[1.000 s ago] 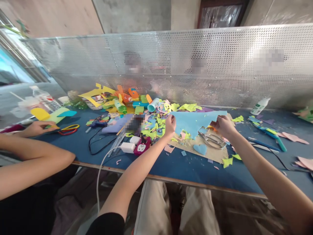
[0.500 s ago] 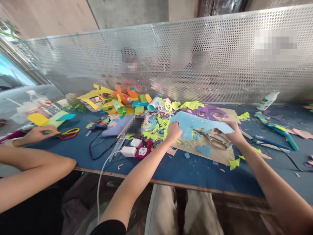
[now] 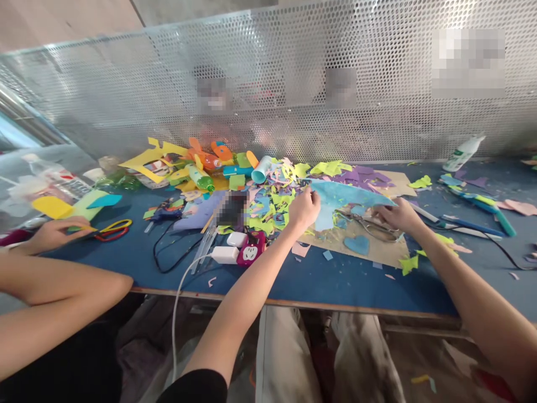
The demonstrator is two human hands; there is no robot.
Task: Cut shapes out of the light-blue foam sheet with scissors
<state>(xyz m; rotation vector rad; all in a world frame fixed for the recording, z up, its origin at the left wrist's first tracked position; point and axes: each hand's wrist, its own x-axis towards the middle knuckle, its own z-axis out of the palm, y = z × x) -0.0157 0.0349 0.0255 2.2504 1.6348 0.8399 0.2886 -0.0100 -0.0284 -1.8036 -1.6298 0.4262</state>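
Observation:
A sheet of light blue paper (image 3: 348, 195) is stretched between my two hands above the scrap-covered table. My left hand (image 3: 304, 210) pinches its left end, fingers closed. Its right end is gripped by the closed fingers of my right hand (image 3: 398, 215). Just below that hand lies a pair of metal-handled scissors (image 3: 380, 230), partly hidden by the hand and paper. A blue paper heart (image 3: 356, 244) rests on the brown cardboard (image 3: 380, 254) underneath.
At left, a co-worker's hand (image 3: 54, 235) is beside red-and-yellow scissors (image 3: 113, 230). A pink power adapter (image 3: 251, 248) with a white cable sits near the front edge. Several colored scraps pile up behind. A glue bottle (image 3: 464, 153) stands tilted by the perforated screen (image 3: 268, 106).
The blue paper has tipped and its hanging left part now shows narrower, with both hands still on it. The camera view has shifted slightly.

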